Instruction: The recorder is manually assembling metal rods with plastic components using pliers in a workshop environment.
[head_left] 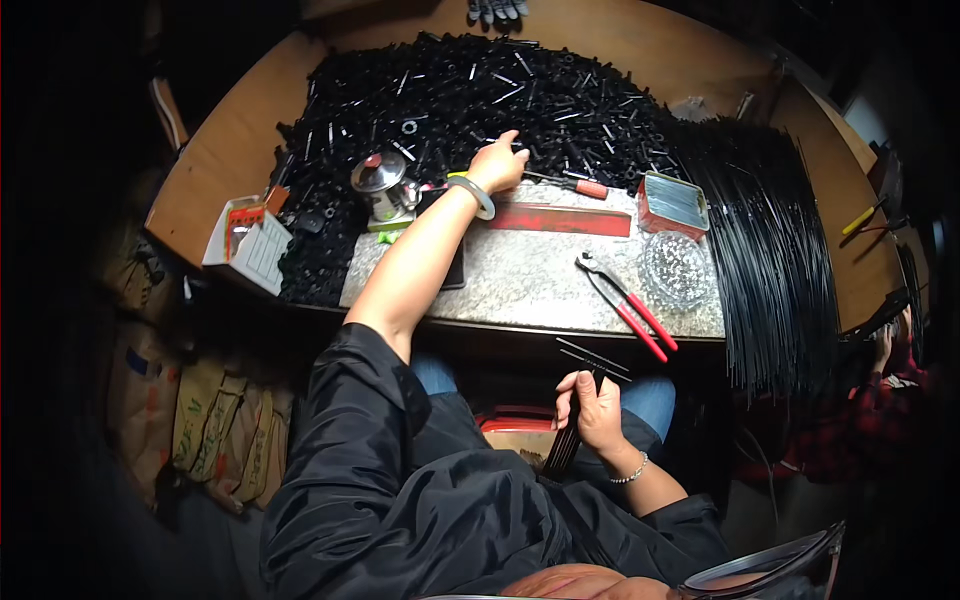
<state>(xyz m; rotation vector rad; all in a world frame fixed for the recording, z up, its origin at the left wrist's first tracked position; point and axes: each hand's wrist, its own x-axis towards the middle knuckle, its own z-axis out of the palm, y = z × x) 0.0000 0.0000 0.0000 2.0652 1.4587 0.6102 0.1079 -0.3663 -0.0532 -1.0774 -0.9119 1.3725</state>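
My left hand [500, 163] reaches over the near edge of a large heap of small black tube-like parts [470, 90]. Its visible fingers are apart, and nothing shows in them; a bangle circles the wrist. In my lap, my right hand [598, 412] is closed round a bundle of thin black rods [564, 450]. A few rods stick out crosswise above its fingers. Between the hands, pliers with red handles [640, 318] lie on the light speckled work board [530, 275]. A screwdriver with a red handle [590, 188] rests by the heap, right of my left hand.
A metal pot [382, 190] stands left of my forearm, near a white carton [250, 250]. A red bar [570, 220], a filled tin [673, 203] and a clear glass dish [677, 268] are on the board. Long black rods [770, 260] hang over the right edge. Another person's plaid sleeve [880, 410] is at far right.
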